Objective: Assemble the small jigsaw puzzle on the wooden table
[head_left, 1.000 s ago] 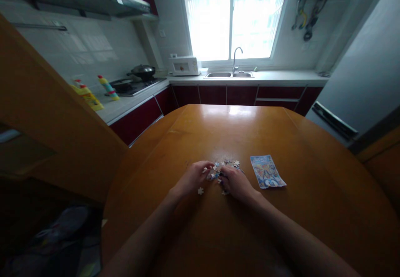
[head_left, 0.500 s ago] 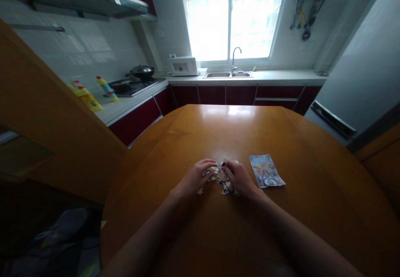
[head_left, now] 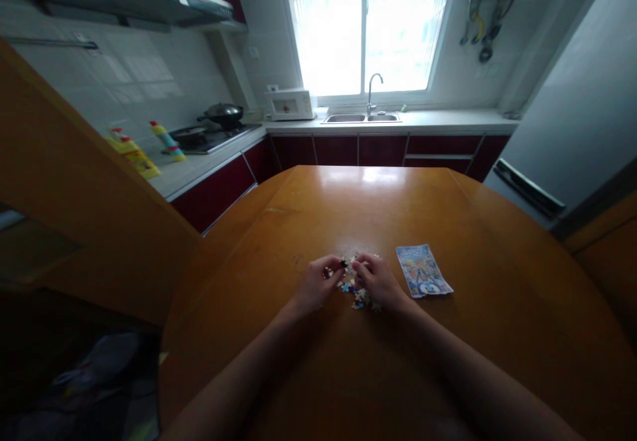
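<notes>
A small pile of jigsaw puzzle pieces (head_left: 361,300) lies on the wooden table in front of me, partly covered by my hands. At its left side, my left hand (head_left: 318,283) pinches a dark puzzle piece (head_left: 343,263) between thumb and fingertips. My right hand (head_left: 379,282) is over the right side of the pile with thumb and fingers drawn together; whether a piece is between them is too small to see. To the right of that hand lies a colourful printed picture sheet (head_left: 424,270), flat and apart from it.
The round-ended wooden table (head_left: 358,209) fills the middle. Beyond it are a counter with a double sink (head_left: 347,119), a white microwave (head_left: 290,105) and a stove with a lidded wok (head_left: 223,115). A fridge (head_left: 572,109) stands at the right.
The dark piece was at my right fingertips and is now at my left ones. My left fingers have closed from a looser, spread shape. The view has shifted slightly.
</notes>
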`<act>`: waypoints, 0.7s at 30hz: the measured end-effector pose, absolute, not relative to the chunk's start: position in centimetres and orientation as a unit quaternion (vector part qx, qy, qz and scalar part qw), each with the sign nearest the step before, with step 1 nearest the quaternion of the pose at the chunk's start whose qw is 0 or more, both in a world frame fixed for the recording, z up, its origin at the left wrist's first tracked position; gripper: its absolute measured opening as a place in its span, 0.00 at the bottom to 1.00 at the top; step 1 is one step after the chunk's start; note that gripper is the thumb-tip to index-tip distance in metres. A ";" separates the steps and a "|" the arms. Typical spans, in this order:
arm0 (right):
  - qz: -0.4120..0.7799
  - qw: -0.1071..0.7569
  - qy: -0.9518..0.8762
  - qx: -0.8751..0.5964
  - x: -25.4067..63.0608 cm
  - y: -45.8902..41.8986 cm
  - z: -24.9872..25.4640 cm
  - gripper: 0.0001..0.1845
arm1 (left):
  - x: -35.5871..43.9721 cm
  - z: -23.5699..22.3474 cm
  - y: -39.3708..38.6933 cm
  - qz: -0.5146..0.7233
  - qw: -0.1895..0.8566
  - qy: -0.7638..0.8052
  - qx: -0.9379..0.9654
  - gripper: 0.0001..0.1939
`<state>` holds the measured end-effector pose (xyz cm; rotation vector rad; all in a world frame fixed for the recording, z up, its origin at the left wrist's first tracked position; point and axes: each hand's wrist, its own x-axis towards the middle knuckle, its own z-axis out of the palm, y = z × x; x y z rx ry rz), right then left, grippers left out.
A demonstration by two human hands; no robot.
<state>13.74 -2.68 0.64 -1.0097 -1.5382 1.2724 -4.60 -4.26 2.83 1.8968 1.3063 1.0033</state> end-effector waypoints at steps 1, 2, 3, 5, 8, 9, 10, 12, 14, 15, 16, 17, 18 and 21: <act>0.516 0.444 -0.616 -0.397 13.7 -2.7 0.6 0.13 | -4.7 2.8 -4.2 0.380 0.306 0.500 0.716 0.13; 0.520 0.450 -0.612 -0.389 13.7 -2.6 0.5 0.12 | -4.7 2.8 -4.2 0.379 0.302 0.504 0.715 0.14; 0.524 0.456 -0.608 -0.386 13.7 -2.6 0.4 0.11 | -4.8 2.7 -4.1 0.377 0.297 0.508 0.715 0.14; 0.528 0.462 -0.597 -0.388 13.8 -2.6 0.3 0.09 | -4.9 2.6 -4.1 0.370 0.278 0.514 0.722 0.14; 0.511 0.456 -0.609 -0.400 14.1 -2.5 0.4 0.08 | -5.2 2.7 -4.0 0.359 0.234 0.520 0.739 0.12; 0.497 0.452 -0.619 -0.407 14.2 -2.4 0.5 0.08 | -5.3 2.8 -4.0 0.355 0.221 0.521 0.744 0.11; 0.479 0.447 -0.631 -0.415 14.4 -2.4 0.7 0.09 | -5.5 2.9 -3.9 0.350 0.208 0.523 0.749 0.11; 0.444 0.440 -0.650 -0.432 14.6 -2.3 1.1 0.11 | -5.8 3.3 -3.7 0.340 0.190 0.526 0.756 0.11; 0.417 0.436 -0.666 -0.439 14.8 -2.3 1.3 0.11 | -6.0 3.5 -3.6 0.338 0.186 0.525 0.759 0.11; 0.408 0.431 -0.677 -0.435 14.8 -2.3 1.4 0.11 | -6.1 3.6 -3.6 0.341 0.190 0.522 0.759 0.10; 0.406 0.425 -0.688 -0.426 14.8 -2.3 1.4 0.12 | -6.1 3.7 -3.6 0.346 0.198 0.516 0.759 0.10; 0.409 0.419 -0.697 -0.414 14.7 -2.4 1.4 0.12 | -6.0 3.7 -3.7 0.351 0.212 0.508 0.758 0.10; 0.419 0.414 -0.701 -0.402 14.6 -2.5 1.3 0.13 | -5.8 3.7 -3.8 0.357 0.235 0.498 0.754 0.09; 0.480 0.416 -0.679 -0.367 14.1 -3.0 1.2 0.16 | -5.2 3.4 -4.1 0.366 0.336 0.459 0.736 0.14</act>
